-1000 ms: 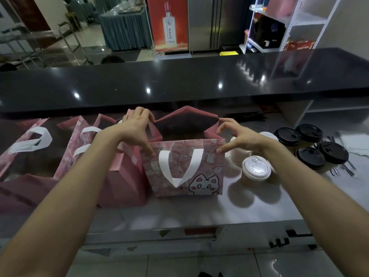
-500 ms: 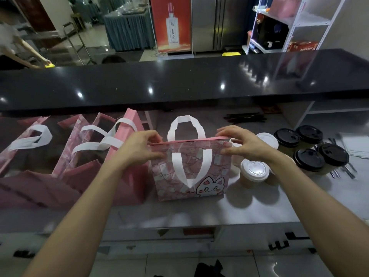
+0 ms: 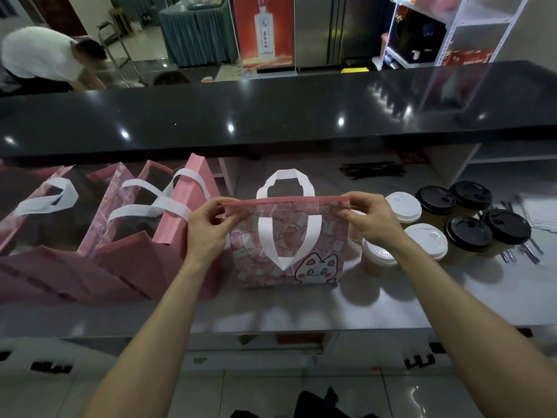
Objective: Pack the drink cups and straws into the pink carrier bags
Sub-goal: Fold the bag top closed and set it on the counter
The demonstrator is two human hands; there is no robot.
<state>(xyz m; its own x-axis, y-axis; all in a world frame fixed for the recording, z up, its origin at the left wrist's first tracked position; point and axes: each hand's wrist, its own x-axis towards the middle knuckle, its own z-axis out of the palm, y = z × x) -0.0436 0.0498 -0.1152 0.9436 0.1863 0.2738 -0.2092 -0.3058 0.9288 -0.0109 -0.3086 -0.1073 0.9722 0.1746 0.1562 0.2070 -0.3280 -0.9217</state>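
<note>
A pink carrier bag (image 3: 301, 251) with a cat print and white handles stands on the steel counter, its top edges pressed flat together. My left hand (image 3: 208, 224) pinches the left end of the bag's top edge. My right hand (image 3: 370, 218) pinches the right end. To the right of the bag stand three white-lidded cups (image 3: 426, 241) and several black-lidded cups (image 3: 468, 233). Black straws (image 3: 373, 169) lie at the back of the counter. What is inside the bag is hidden.
Several other pink bags (image 3: 126, 224) stand and lie to the left. A high black countertop (image 3: 271, 113) runs across behind. More straws (image 3: 524, 251) and papers lie at the far right. A person in a white shirt (image 3: 45, 58) bends over beyond the counter.
The bag's mouth was held open one second ago; both hands have drawn its top edges together and now pinch them flat. One handle stands up behind.
</note>
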